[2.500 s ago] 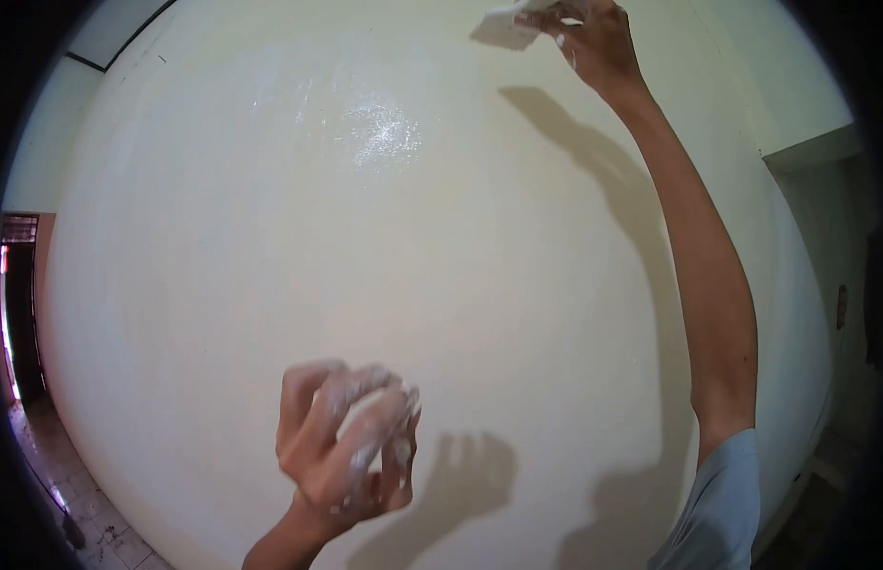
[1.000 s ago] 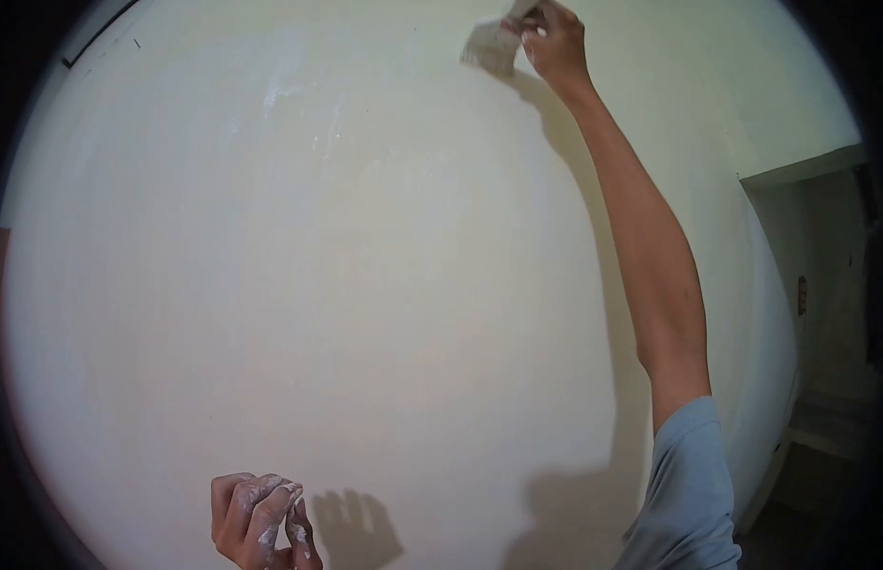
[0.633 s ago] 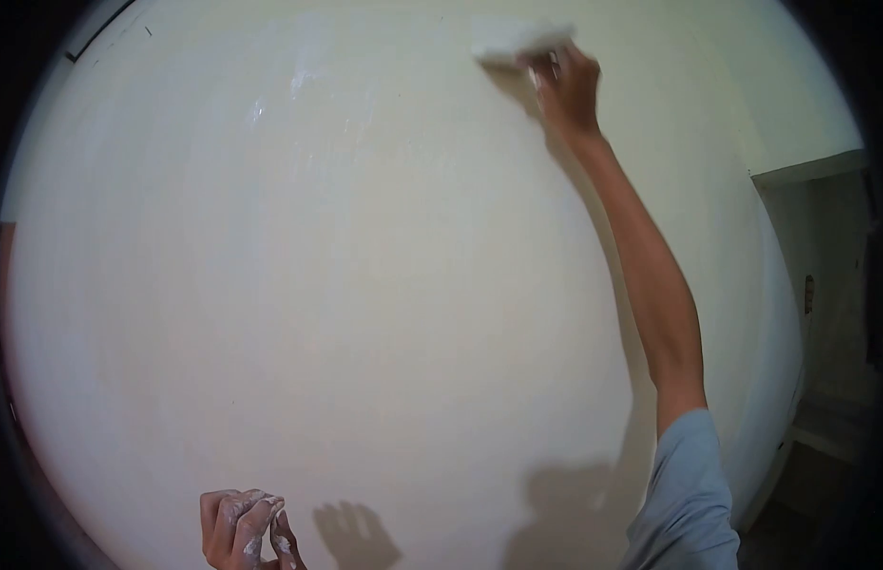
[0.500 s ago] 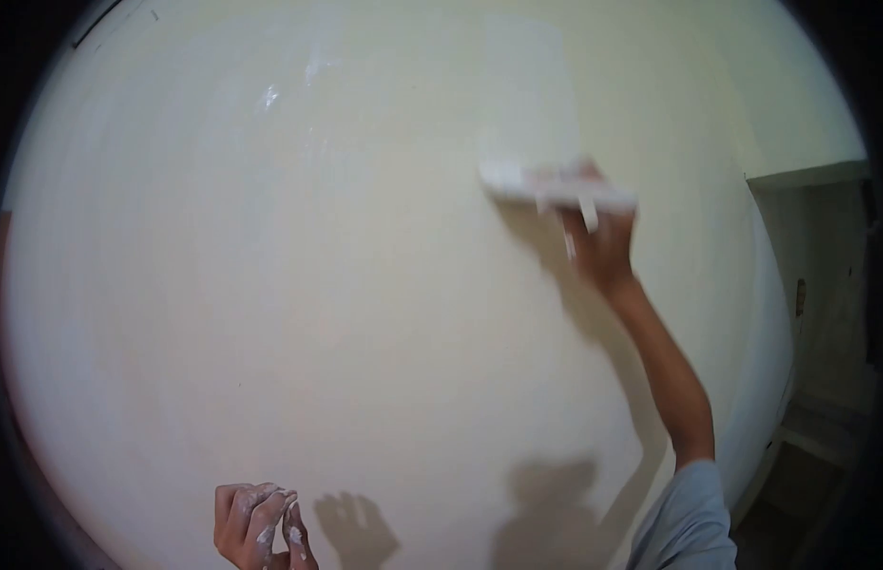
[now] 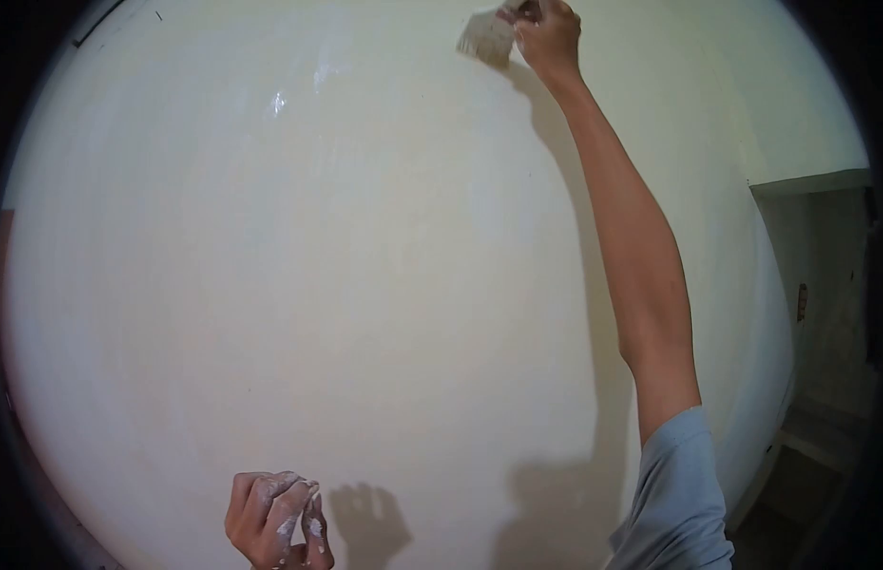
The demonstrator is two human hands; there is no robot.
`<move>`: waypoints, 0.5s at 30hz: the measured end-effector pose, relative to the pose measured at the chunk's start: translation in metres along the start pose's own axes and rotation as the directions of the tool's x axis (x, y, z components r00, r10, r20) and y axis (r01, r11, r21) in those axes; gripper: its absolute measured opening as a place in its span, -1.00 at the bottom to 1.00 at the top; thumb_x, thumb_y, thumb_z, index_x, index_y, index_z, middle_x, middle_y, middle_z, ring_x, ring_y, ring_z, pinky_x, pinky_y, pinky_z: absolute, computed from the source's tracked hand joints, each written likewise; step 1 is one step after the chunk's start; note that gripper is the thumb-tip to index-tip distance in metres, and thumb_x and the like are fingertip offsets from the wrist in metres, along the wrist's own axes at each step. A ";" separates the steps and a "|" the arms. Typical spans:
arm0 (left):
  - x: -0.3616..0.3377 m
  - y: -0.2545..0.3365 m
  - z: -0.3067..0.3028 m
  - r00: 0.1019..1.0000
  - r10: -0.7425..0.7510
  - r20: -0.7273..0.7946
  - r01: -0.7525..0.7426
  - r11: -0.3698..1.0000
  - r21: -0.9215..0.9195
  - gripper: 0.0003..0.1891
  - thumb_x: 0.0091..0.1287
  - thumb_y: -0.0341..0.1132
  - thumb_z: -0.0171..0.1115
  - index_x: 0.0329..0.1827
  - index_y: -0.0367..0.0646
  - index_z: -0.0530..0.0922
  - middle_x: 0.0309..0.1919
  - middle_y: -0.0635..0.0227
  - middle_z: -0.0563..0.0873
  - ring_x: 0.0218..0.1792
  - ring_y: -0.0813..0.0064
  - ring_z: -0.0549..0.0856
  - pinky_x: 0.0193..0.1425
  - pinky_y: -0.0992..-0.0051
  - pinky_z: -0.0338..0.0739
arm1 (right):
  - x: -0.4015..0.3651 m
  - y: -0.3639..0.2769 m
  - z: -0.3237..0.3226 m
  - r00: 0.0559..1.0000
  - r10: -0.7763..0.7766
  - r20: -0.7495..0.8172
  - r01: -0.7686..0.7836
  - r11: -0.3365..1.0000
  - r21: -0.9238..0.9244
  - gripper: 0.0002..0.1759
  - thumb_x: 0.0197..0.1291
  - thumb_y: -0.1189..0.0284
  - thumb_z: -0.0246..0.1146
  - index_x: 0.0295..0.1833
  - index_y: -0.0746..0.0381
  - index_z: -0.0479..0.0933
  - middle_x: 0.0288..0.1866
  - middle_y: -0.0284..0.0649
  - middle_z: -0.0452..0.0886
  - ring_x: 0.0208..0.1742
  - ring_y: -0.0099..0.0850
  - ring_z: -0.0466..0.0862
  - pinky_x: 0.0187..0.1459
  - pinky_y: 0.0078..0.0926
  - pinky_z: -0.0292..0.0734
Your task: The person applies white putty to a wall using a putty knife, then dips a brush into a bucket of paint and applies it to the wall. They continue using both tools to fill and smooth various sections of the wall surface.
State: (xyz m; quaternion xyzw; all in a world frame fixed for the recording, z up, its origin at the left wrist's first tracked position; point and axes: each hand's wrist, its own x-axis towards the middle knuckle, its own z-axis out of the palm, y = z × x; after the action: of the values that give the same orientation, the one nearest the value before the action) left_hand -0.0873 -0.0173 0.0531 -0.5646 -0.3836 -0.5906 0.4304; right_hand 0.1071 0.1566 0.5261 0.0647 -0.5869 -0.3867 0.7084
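High on the pale wall (image 5: 394, 285), my right hand (image 5: 551, 43) grips a wide flat paintbrush (image 5: 487, 38). Its bristle end points down and left, close against or touching the wall; the top of the brush and part of the grip run up to the frame's upper edge. My left hand (image 5: 275, 522) is low in the view, in front of the wall, with its fingers curled in and the thumb against the fingertips. White smears cover its fingers, and I see no object in it.
Wet, shiny streaks (image 5: 279, 103) mark the wall at upper left. On the right is a recessed opening (image 5: 822, 285) with a ledge (image 5: 822, 442) lower down. Shadows of my head, arm and hand fall on the wall.
My right hand has moved the paintbrush up the wall and slightly left, and the arm is stretched further. The left hand keeps its curled shape, shifted slightly in view.
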 end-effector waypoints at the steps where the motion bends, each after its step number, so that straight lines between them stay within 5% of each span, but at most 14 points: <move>1: 0.005 0.000 -0.001 1.000 0.016 -0.002 -0.016 1.000 0.009 -0.83 -0.13 -0.59 0.11 -0.43 -0.28 0.55 -0.53 0.26 0.58 -0.48 0.29 0.46 -0.44 0.45 0.32 | 0.020 0.010 0.017 0.995 0.000 -0.099 -0.023 0.973 -0.232 -0.60 -0.02 0.58 0.14 0.03 0.32 0.50 -0.05 -0.05 0.58 -0.03 -0.12 0.55 0.15 -0.18 0.41; 4: 0.010 0.001 -0.005 0.999 -0.038 0.023 0.037 0.999 0.017 -0.79 -0.13 -0.58 0.16 -0.37 -0.24 0.56 -0.51 0.20 0.59 -0.45 0.23 0.51 -0.41 0.39 0.37 | 0.052 0.040 0.036 0.991 0.011 -0.136 -0.036 0.983 -0.178 -0.53 -0.02 0.54 0.17 0.11 0.30 0.49 -0.09 -0.05 0.62 -0.02 -0.12 0.55 0.10 -0.20 0.42; 7: 0.014 0.004 -0.011 0.997 0.020 0.073 -0.020 1.000 0.005 -0.84 0.19 -0.60 0.13 -0.16 -0.29 0.54 -0.33 0.16 0.66 -0.36 0.15 0.63 -0.32 0.24 0.48 | 0.026 0.038 0.032 0.990 0.111 -0.086 -0.116 0.992 -0.055 -0.51 0.01 0.51 0.18 0.15 0.30 0.48 -0.10 -0.03 0.63 -0.01 -0.10 0.53 0.09 -0.20 0.42; 10: 0.005 0.000 -0.010 0.997 -0.013 0.075 0.014 1.000 -0.013 -0.83 0.15 -0.61 0.15 -0.19 -0.29 0.53 -0.34 0.14 0.66 -0.37 0.13 0.63 -0.33 0.26 0.48 | -0.019 0.021 0.004 0.968 -0.249 -0.011 0.235 0.928 -0.290 -0.94 0.02 0.54 0.22 -0.33 0.27 0.54 -0.51 -0.19 0.58 -0.49 -0.29 0.59 -0.37 -0.39 0.48; 13: -0.009 -0.013 -0.004 0.997 -0.015 0.069 0.017 1.000 -0.023 -0.83 0.14 -0.61 0.15 -0.20 -0.29 0.53 -0.33 0.13 0.66 -0.37 0.12 0.62 -0.32 0.25 0.47 | -0.099 -0.028 -0.040 0.986 -0.135 0.095 0.133 0.991 0.025 -0.73 0.30 0.25 0.15 -0.31 0.19 0.62 -0.54 -0.21 0.56 -0.60 -0.36 0.54 -0.51 -0.47 0.38; 15: -0.015 -0.021 -0.007 0.995 -0.023 0.093 0.027 0.999 -0.044 -0.85 0.16 -0.61 0.15 -0.21 -0.29 0.53 -0.33 0.13 0.66 -0.36 0.12 0.62 -0.32 0.25 0.47 | -0.153 -0.072 -0.071 0.972 -0.158 0.173 0.151 0.987 0.055 -0.68 0.33 0.24 0.13 -0.26 0.26 0.65 -0.50 -0.23 0.60 -0.59 -0.43 0.53 -0.55 -0.51 0.34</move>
State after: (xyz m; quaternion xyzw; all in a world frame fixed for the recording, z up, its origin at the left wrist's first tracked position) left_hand -0.1090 -0.0154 0.0383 -0.5959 -0.3967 -0.5780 0.3919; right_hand 0.1341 0.1760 0.3457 0.0905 -0.6485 -0.4326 0.6198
